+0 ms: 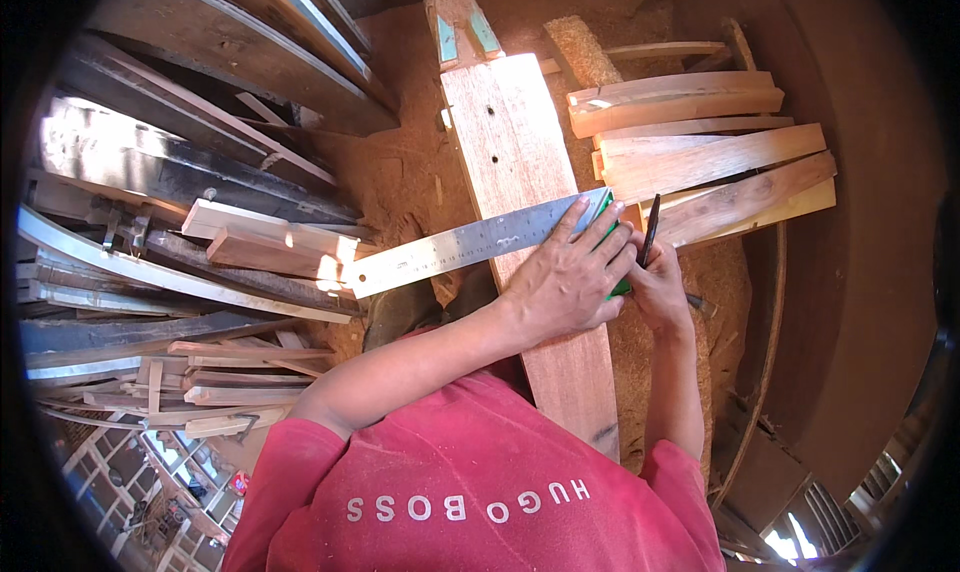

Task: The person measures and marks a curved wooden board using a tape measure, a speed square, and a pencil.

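Steel square (470, 244) is lying across the plank (515, 137), mid-frame. Its blade is running from the green stock (620, 288) at the plank's right edge, leftward and slightly down the frame, and is overhanging the left edge. Plank's long axis is running from upper centre to lower right, so the blade is crossing it.

Left hand (562, 272): I am seeing it palm down over the stock end, fingers slightly apart and bent, one reaching onto the blade; it is holding the square. Thumb closure underneath: cannot tell.

Right hand (660, 284): fingers are closing around a dark pencil (653, 222), which is standing steeply. Its lower end is hidden from me, so contact with wood: cannot tell.

Key relation, as I am judging it: the blade is lying to the left of the pencil grip, with the left hand and stock coming between. Left is the nearer hand to the blade; right is sitting just beyond the plank's right edge.

Outward: two dark holes (492, 135) are showing in the plank's upper part. Cut boards (725, 167) are lying right of it; a pile of offcuts (240, 387) is occupying the lower left.
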`<state>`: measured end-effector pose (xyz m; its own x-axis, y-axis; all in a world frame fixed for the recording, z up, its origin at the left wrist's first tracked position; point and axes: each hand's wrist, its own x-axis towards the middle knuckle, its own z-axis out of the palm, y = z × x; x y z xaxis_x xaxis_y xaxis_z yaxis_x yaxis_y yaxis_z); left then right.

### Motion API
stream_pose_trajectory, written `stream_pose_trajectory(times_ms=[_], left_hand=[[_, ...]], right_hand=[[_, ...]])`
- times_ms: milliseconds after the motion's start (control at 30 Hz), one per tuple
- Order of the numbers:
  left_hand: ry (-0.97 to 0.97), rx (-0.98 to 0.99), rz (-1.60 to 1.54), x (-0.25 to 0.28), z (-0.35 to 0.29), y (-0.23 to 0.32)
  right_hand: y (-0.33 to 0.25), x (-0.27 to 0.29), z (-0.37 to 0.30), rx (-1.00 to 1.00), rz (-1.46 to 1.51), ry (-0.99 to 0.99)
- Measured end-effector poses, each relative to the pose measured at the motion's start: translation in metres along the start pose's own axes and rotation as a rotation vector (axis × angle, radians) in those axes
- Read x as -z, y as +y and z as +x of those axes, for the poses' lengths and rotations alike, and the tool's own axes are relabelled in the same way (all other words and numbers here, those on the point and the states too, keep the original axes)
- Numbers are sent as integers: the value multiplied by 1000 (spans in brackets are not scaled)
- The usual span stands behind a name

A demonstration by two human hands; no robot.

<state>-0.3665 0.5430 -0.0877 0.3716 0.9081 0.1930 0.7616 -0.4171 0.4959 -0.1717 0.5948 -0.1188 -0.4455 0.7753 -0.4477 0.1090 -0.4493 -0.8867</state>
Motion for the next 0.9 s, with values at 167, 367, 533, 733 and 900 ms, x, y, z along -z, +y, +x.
stream_pose_trajectory(times_ms=[167, 367, 533, 733, 900], left_hand=[[-3, 13, -30, 2, 1, 0], [11, 4, -23, 2, 1, -1], [10, 11, -21, 2, 0, 0], [1, 6, -32, 6, 0, 1], [-31, 17, -42, 7, 1, -1]], right_hand=[[-1, 1, 2, 10, 5, -22], [0, 4, 3, 7, -13, -37], [4, 8, 4, -4, -23, -68], [-5, 6, 0, -13, -5, -83], [-48, 25, 0, 26, -249, -76]])
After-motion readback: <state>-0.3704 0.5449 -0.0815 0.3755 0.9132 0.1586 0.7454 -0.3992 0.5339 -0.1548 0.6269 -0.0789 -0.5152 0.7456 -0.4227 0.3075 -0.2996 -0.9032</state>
